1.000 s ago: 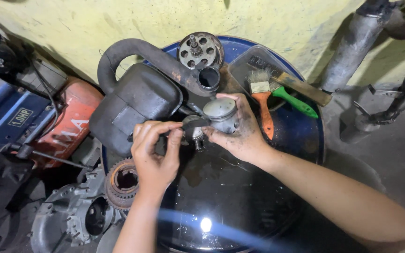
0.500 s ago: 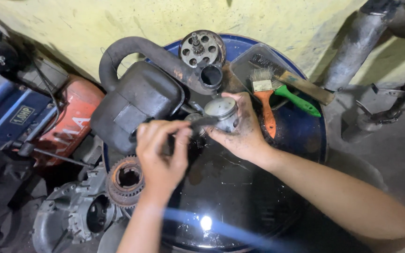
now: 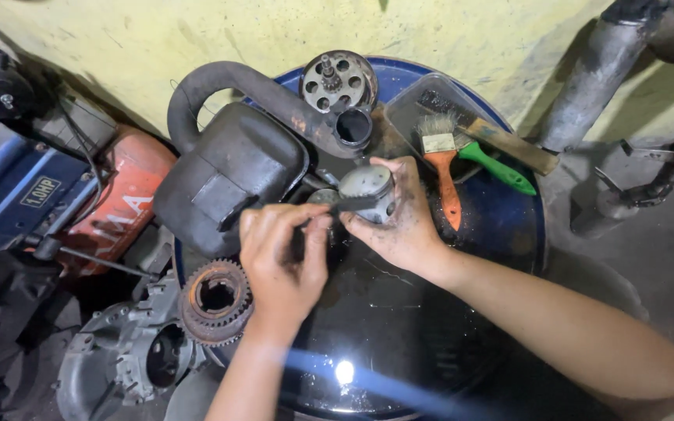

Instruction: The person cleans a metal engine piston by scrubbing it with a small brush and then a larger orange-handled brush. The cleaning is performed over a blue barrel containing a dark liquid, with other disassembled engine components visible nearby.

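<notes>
— Now gripping tighter: right hand (image 3: 399,226) wrapped round the grey metal cylinder part (image 3: 368,191), held just above the blue drum top (image 3: 509,234), beside the black air-box (image 3: 228,175).

— And the left hand (image 3: 282,261)?

— Closed on a thin dark tool (image 3: 349,206), tip laid across the cylinder's near face. Half a second back, sitting lower and further left; since then, brought up and in against the part.

— Meaning for the work?

— Probably scraping or prying at the part's face, judging by the tool lying flat on it. Hard to say which.

— Anything else different from the earlier frame?

— Cylinder turned slightly, round end more toward the camera. Rest unchanged: orange-handled brush (image 3: 442,168) and green-handled brush (image 3: 497,168) resting in the clear tray (image 3: 407,105), toothed gear ring (image 3: 216,300) left of the wrist, perforated disc (image 3: 338,78) at the drum's far edge.
</notes>
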